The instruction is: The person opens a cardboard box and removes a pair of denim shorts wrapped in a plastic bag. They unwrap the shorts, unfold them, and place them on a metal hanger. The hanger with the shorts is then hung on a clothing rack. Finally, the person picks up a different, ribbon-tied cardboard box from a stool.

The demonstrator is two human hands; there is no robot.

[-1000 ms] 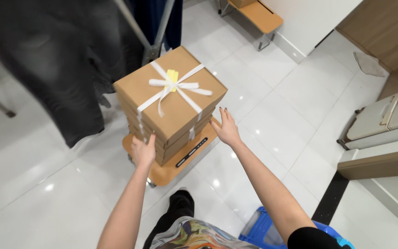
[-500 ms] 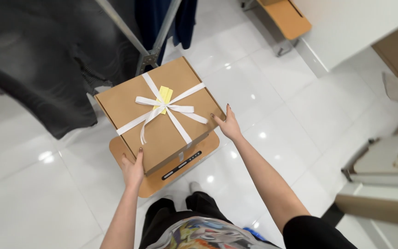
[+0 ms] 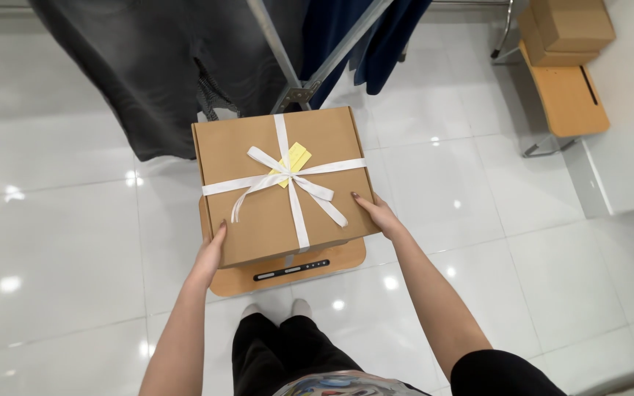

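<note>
Holding: a brown cardboard box (image 3: 280, 183) is held between both hands, above the floor.
Box: flat-topped, tied crosswise with a white ribbon (image 3: 288, 178) in a bow; a yellow tag (image 3: 292, 160) is tucked beneath the knot.
Left hand (image 3: 210, 253): fingers together, pressed flat against the box's near-left side.
Right hand (image 3: 377, 214): fingers spread, pressing the near-right corner.
Below: a wooden stand (image 3: 288, 273) sits directly under the box on white floor tiles (image 3: 60, 242).
Behind: dark clothes (image 3: 155, 66) hang from a metal rack (image 3: 295, 92).
Far right: another wooden stand (image 3: 566, 95) carries more cardboard boxes (image 3: 570, 26).
</note>
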